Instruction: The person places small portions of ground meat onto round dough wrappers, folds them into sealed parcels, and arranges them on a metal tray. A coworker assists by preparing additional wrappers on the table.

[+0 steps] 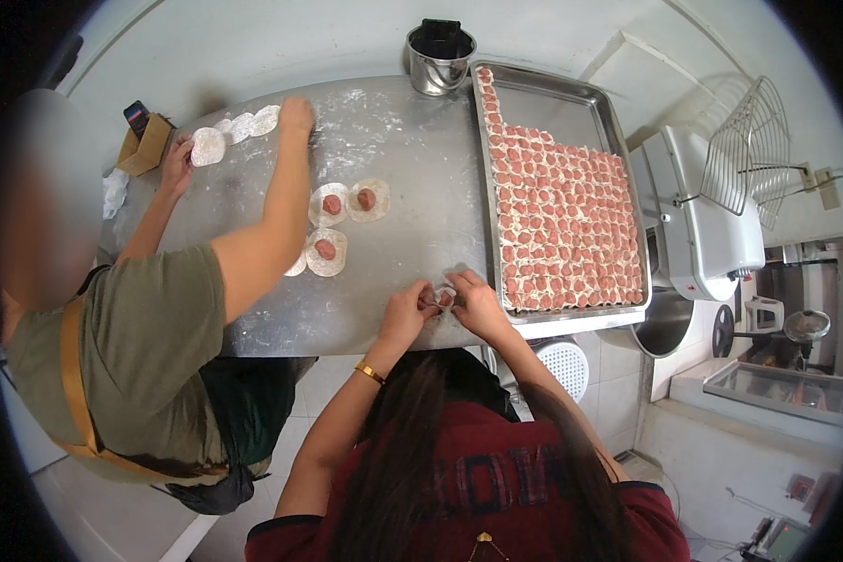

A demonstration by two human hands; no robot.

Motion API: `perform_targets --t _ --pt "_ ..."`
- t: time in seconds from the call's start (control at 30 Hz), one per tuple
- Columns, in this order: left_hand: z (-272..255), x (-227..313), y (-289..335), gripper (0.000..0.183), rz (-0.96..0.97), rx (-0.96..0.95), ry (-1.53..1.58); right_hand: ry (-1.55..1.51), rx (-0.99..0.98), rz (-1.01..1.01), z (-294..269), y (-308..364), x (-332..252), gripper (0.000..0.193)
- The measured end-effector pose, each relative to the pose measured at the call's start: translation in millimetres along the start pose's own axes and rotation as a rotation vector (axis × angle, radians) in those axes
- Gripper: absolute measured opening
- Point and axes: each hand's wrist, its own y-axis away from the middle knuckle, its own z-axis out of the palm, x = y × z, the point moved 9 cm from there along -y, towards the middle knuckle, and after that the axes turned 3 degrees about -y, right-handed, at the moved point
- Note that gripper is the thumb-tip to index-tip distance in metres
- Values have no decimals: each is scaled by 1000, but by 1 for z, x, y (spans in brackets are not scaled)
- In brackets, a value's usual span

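Near the table's front edge, both my hands are closed around a small meat-filled dumpling (445, 297). My left hand (406, 315) pinches its left side, and my right hand (479, 307) grips its right side. The pleated wrapper stands up around pink filling. Ahead and to the left, round dough wrappers (378, 214) lie flat with lumps of pink meat filling (325, 249) on them. One more wrapper is partly hidden by a co-worker's arm. Right of my hands, a large metal tray (557, 70) holds tight rows of open-topped dumplings (571, 215).
At the left, a co-worker in a green shirt (150, 328) reaches over the floured metal table (421, 187), handling a row of bare wrappers (239, 128). A metal bucket (437, 73) stands behind the tray, a cardboard box (144, 150) at the far left. A white machine (707, 211) sits at right.
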Motion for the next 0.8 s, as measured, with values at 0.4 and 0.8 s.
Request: perform_targets --t 0.4,0.8 --pt "-5 12 -1 28 105 71 -109 18 -11 26 6 6 7 32" --pt "1 4 -3 30 107 43 13 -21 78 167 13 8 21 39"
